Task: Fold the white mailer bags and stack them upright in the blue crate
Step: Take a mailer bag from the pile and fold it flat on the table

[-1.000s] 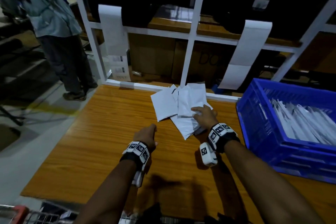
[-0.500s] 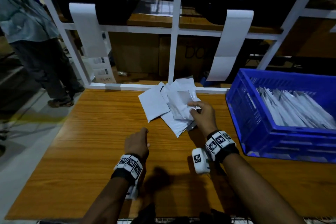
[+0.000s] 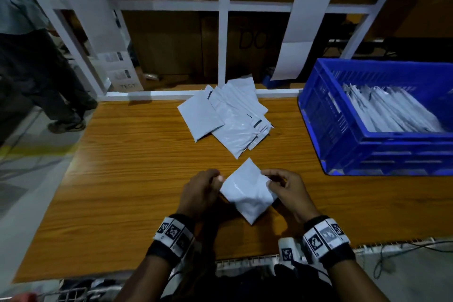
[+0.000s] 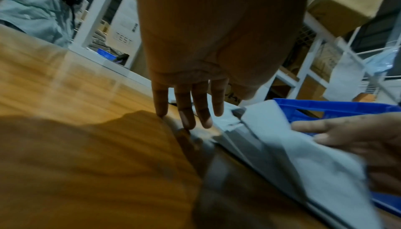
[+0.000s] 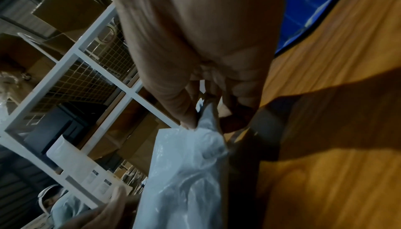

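Head view is dimly lit overall; shelving at the back is lost in near-black. Light is cast from above, so dark arm shadows are thrown on the table (image 3: 127,179) toward the near edge. Faint glare is seen on the mailer bag (image 3: 247,193). Straight frame posts are bowed by wide-angle distortion at the edges. Both wrist views are smeared w/ motion blur; table grain is streaked, bkgd is soft and noisy.

A warehouse packing bench: shelving (image 3: 223,32) (cardboard boxes (image 4: 351,1)), crate (image 3: 343,135).
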`<action>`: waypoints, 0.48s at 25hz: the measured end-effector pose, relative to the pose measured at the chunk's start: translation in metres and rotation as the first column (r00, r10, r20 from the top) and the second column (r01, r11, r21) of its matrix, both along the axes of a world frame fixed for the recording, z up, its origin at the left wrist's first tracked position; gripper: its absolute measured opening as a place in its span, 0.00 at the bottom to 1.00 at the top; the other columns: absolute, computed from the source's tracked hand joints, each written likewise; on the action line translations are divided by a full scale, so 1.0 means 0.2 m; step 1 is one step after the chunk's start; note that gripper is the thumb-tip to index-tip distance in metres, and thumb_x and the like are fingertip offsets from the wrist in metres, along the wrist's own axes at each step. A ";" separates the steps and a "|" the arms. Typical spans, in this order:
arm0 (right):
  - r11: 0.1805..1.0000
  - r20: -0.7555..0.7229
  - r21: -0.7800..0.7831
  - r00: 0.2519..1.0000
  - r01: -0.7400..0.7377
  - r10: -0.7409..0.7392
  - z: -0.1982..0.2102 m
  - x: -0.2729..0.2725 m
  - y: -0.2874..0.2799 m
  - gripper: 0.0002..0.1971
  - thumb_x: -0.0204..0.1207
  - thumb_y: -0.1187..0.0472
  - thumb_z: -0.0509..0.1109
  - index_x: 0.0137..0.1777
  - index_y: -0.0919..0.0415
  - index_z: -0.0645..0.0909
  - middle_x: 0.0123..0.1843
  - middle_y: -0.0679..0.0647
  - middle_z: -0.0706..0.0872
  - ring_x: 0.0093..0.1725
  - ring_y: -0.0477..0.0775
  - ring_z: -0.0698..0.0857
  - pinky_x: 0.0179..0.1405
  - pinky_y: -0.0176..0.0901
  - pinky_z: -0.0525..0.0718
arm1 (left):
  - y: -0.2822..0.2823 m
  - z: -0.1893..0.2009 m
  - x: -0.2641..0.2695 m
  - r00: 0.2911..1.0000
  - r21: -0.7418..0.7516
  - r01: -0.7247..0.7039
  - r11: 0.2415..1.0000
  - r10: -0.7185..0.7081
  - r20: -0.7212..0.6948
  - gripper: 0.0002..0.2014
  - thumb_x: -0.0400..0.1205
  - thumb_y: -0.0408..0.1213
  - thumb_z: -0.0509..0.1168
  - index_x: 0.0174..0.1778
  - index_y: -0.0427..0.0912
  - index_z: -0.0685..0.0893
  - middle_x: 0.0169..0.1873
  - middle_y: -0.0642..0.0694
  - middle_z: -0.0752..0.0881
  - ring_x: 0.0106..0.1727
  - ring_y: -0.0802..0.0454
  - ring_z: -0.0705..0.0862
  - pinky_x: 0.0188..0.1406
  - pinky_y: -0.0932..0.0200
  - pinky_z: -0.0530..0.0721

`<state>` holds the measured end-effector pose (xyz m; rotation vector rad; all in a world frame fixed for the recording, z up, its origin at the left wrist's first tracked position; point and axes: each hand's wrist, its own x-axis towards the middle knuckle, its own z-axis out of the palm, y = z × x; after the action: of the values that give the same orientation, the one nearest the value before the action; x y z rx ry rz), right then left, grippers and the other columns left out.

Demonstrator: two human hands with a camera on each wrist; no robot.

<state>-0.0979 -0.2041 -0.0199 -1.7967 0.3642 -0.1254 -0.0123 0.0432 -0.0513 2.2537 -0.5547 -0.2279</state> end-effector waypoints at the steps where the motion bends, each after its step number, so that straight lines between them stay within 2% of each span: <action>1: 1.000 0.007 0.021 1.000 0.002 -0.002 -0.02 0.00 0.02 0.17 0.79 0.76 0.69 0.58 0.56 0.88 0.58 0.51 0.91 0.56 0.44 0.89 0.52 0.39 0.88 | -0.02 -0.02 -0.01 0.999 -0.036 0.034 0.999 -0.033 0.017 0.25 0.84 0.65 0.53 0.59 0.50 0.85 0.53 0.51 0.88 0.55 0.48 0.85 0.53 0.44 0.83; 4: 0.999 0.006 0.040 1.000 0.027 -0.027 -0.08 -0.01 0.04 0.17 0.79 0.75 0.70 0.59 0.54 0.87 0.58 0.53 0.91 0.57 0.54 0.89 0.57 0.58 0.89 | -0.07 -0.04 -0.03 1.000 0.013 0.016 1.000 -0.016 0.011 0.25 0.76 0.64 0.63 0.54 0.48 0.89 0.50 0.50 0.89 0.53 0.49 0.85 0.50 0.50 0.82; 5: 0.999 0.010 0.044 1.000 0.029 -0.029 -0.09 -0.01 0.04 0.17 0.79 0.75 0.71 0.60 0.54 0.87 0.58 0.53 0.91 0.57 0.55 0.89 0.58 0.59 0.89 | -0.08 -0.04 -0.03 1.000 0.016 -0.030 0.999 0.029 0.009 0.21 0.74 0.61 0.68 0.50 0.47 0.89 0.48 0.51 0.88 0.51 0.49 0.85 0.49 0.51 0.82; 7: 0.999 0.017 0.047 1.000 0.020 -0.021 -0.09 -0.02 0.05 0.17 0.79 0.73 0.72 0.62 0.54 0.86 0.59 0.53 0.91 0.58 0.54 0.89 0.59 0.59 0.89 | -0.10 -0.04 -0.04 0.995 -0.032 -0.096 0.995 0.097 0.018 0.11 0.71 0.46 0.79 0.41 0.45 0.89 0.41 0.54 0.85 0.46 0.47 0.85 0.45 0.54 0.81; 8: 0.999 0.022 0.048 1.000 0.011 -0.012 -0.09 -0.03 0.05 0.16 0.79 0.72 0.73 0.62 0.54 0.86 0.60 0.52 0.91 0.59 0.53 0.89 0.60 0.57 0.88 | -0.10 -0.04 -0.04 0.995 -0.078 -0.096 0.992 0.099 0.033 0.08 0.71 0.40 0.80 0.37 0.45 0.87 0.38 0.55 0.83 0.44 0.48 0.85 0.42 0.56 0.79; 10: 0.998 0.026 0.055 1.000 -0.011 0.010 -0.08 -0.05 0.04 0.13 0.81 0.67 0.74 0.62 0.52 0.86 0.61 0.52 0.90 0.60 0.50 0.88 0.61 0.53 0.88 | -0.12 -0.01 -0.05 0.997 -0.158 -0.079 0.984 0.082 0.008 0.09 0.75 0.35 0.77 0.37 0.47 0.82 0.35 0.56 0.82 0.39 0.56 0.82 0.38 0.61 0.72; 12: 0.996 0.038 0.053 0.997 -0.070 0.068 -0.07 -0.07 0.02 0.09 0.80 0.56 0.75 0.59 0.50 0.88 0.62 0.50 0.90 0.63 0.50 0.87 0.61 0.51 0.86 | -0.13 0.06 -0.07 0.998 -0.268 -0.049 0.962 0.035 -0.057 0.06 0.81 0.40 0.69 0.42 0.46 0.79 0.34 0.55 0.82 0.36 0.64 0.78 0.34 0.60 0.72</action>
<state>-0.1114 -0.2001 -0.0336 -1.7494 0.2771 -0.0984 -0.0268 0.0179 -0.0389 1.9875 -0.4790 -0.1764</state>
